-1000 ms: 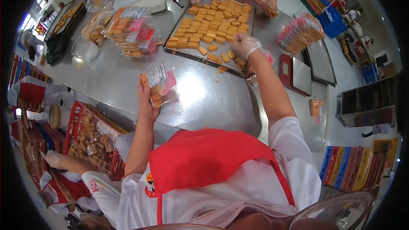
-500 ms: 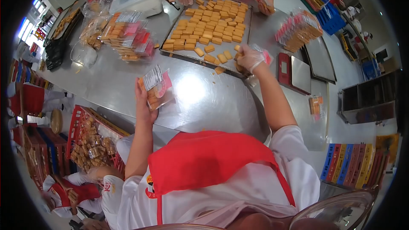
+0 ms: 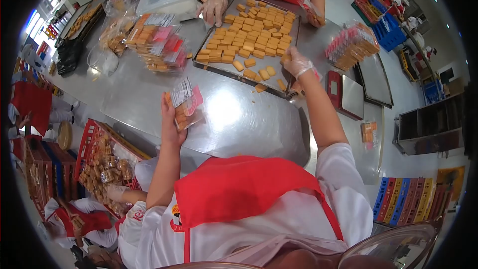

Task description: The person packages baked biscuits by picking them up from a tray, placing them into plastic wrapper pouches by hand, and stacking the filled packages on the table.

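My left hand [image 3: 172,125] holds a clear packet of biscuits [image 3: 184,103] with a white and pink label, above the near side of the steel table. My gloved right hand [image 3: 298,64] is over the right edge of a metal tray [image 3: 226,72], its fingers pinched on a biscuit [image 3: 286,58]. Rows of small rectangular biscuits [image 3: 254,30] cover most of the tray, with several loose ones along its near side. Beneath my right wrist another packet [image 3: 297,88] shows only in part.
Across the table, a co-worker's gloved hand [image 3: 215,9] rests by the tray; the other holds a packet [image 3: 312,14]. Stacked packets [image 3: 157,42] lie left, more packets [image 3: 351,47] right. A red scale [image 3: 334,89] stands right. A red crate [image 3: 89,144] of packets is lower left.
My right hand has moved up the tray's right edge, away from the packet it was beside. The left hand still holds its packet. The view has shifted slightly.
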Motion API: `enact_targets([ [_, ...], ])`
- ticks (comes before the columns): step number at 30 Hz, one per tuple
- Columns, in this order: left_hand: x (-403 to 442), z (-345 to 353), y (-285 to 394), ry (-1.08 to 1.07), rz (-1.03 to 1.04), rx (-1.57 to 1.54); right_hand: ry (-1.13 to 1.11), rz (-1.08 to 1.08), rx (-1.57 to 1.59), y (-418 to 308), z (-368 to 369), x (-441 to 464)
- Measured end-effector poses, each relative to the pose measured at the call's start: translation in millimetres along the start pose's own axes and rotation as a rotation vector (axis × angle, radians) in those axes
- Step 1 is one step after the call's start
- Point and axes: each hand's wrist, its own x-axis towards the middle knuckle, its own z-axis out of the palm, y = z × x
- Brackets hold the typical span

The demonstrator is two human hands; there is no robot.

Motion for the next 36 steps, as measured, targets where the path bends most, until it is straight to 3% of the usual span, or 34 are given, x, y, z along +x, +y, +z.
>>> enact_targets([
  [4,-2,4,2,0.013,-0.029,0.02,0.166,-0.056,0.09,10,-10,19],
  [10,-1,7,3,0.025,-0.03,0.024,0.09,-0.159,0.018,7,5,31],
  [13,-1,2,1,0.025,-0.023,0.002,0.084,-0.073,0.074,5,-6,40],
  [16,2,1,0,0.012,-0.029,0.006,0.067,-0.214,0.049,9,-5,52],
  [22,0,1,2,0.024,-0.035,0.002,-0.156,-0.109,-0.09,-9,-20,26],
  [31,2,12,3,0.028,-0.033,0.05,-0.009,-0.209,-0.003,19,8,31],
  [36,-2,0,1,-0.033,0.002,0.006,-0.052,-0.117,-0.017,12,1,20],
])
